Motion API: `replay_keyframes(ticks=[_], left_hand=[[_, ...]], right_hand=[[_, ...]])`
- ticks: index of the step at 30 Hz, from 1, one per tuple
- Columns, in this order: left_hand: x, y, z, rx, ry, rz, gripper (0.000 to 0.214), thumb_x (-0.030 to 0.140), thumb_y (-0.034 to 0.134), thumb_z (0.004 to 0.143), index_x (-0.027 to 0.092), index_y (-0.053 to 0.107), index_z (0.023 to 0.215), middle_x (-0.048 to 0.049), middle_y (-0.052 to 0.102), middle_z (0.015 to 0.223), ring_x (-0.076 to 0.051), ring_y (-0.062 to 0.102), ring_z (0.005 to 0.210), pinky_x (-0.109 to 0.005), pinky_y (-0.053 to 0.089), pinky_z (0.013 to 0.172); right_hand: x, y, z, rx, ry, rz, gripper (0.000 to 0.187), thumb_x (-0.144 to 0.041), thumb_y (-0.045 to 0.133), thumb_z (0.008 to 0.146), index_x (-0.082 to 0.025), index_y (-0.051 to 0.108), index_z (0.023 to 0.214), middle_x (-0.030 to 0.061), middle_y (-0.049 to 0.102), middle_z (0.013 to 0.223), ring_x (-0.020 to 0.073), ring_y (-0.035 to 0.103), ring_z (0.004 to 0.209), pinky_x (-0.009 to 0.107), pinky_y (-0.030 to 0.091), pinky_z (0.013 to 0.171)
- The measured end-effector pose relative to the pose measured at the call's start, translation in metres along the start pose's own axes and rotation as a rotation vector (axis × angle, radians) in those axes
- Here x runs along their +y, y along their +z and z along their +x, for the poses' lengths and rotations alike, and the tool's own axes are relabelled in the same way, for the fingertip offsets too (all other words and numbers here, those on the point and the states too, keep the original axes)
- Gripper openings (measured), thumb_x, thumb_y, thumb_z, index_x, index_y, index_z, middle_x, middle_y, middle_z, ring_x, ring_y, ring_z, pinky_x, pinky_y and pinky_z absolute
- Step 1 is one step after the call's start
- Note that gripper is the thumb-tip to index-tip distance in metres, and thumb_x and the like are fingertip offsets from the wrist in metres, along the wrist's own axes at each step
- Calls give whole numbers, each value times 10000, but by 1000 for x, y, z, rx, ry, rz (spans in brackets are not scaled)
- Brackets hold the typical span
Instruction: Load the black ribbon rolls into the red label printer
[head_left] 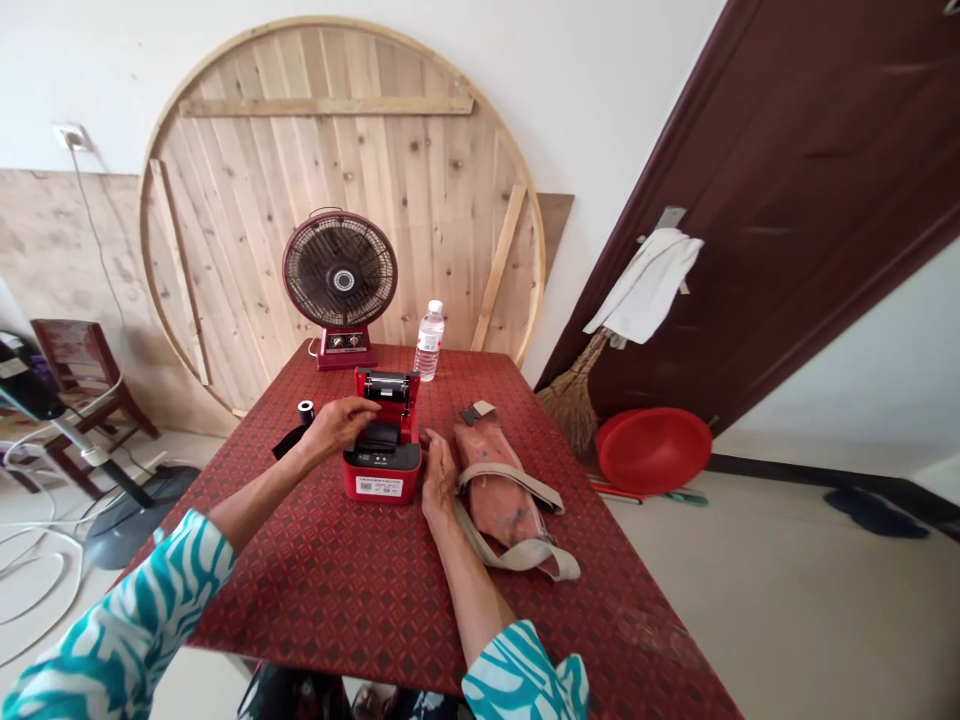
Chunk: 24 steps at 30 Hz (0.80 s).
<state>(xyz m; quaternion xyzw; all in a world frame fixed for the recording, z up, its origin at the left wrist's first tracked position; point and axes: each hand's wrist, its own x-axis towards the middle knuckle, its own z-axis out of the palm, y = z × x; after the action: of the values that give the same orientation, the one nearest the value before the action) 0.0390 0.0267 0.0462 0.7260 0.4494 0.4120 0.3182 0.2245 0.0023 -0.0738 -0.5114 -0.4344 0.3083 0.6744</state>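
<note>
A small red and black label printer (382, 458) stands on the table with its lid tipped up and back, showing the inner compartment. My left hand (343, 424) reaches over its left side, fingers bent together at the compartment; whatever they may pinch is hidden. Along the printer's right side rests my right hand (439, 472), loosely curved, its fingers partly apart and touching or nearly touching the casing. A small roll (305, 408) with a black outer side and white end stands just left of my left hand. Right of my right hand lies a worn reddish pouch (499, 480) with pale straps.
The table (322, 580) has a patterned red cover. Toward its back edge are a fan (341, 280) and a clear water bottle (429, 342). A round wooden board (360, 160) leans against the wall. On the right floor are a red basin (655, 450) and a straw broom (574, 400).
</note>
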Motion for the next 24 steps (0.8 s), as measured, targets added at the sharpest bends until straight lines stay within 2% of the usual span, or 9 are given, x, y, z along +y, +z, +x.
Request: replay_keyframes(ticks=[3,5,7,12,18,24], left_hand=[[10,17,29,-237,52,358,216,172,559,749,242,744,838,-53,732,924,-222,648,902,-280,446,808],[13,27,45,-364,25,507,215,132,568,710,245,741,772,-59,736,867,-231,654,893,-277,448,786],[14,32,58,-427,9,559,189,117,607,654,247,731,711,-53,732,794,-230,656,836,-268,447,730],[9,27,65,-456,-10,622,184,91,684,523,246,703,619,-32,706,690,-230,637,742,-253,410,625],[0,35,59,-435,-22,650,135,159,757,497,240,661,545,-22,660,586,-197,605,632,-230,373,562],[6,39,63,-443,-14,665,202,81,752,466,225,613,489,-26,639,563,-218,610,632,-252,394,568]], right_hand=[[3,2,2,13,-22,-1,505,-551,355,886,-177,622,1095,92,693,1052,206,636,990,356,477,898],[5,3,3,24,-27,0,489,-535,352,891,-182,627,1089,87,695,1057,202,637,989,352,480,893],[6,3,3,28,-23,5,475,-519,349,898,-187,627,1093,83,698,1053,198,642,978,348,487,879],[4,3,3,8,-23,-22,462,-500,346,899,-189,628,1092,86,697,1063,202,635,1004,361,467,916],[0,2,3,-4,-48,-30,468,-509,351,892,-185,635,1075,84,699,1052,205,630,1009,357,472,905],[3,1,3,-10,-3,-6,486,-533,368,878,-177,619,1093,94,684,1089,213,628,1021,369,468,916]])
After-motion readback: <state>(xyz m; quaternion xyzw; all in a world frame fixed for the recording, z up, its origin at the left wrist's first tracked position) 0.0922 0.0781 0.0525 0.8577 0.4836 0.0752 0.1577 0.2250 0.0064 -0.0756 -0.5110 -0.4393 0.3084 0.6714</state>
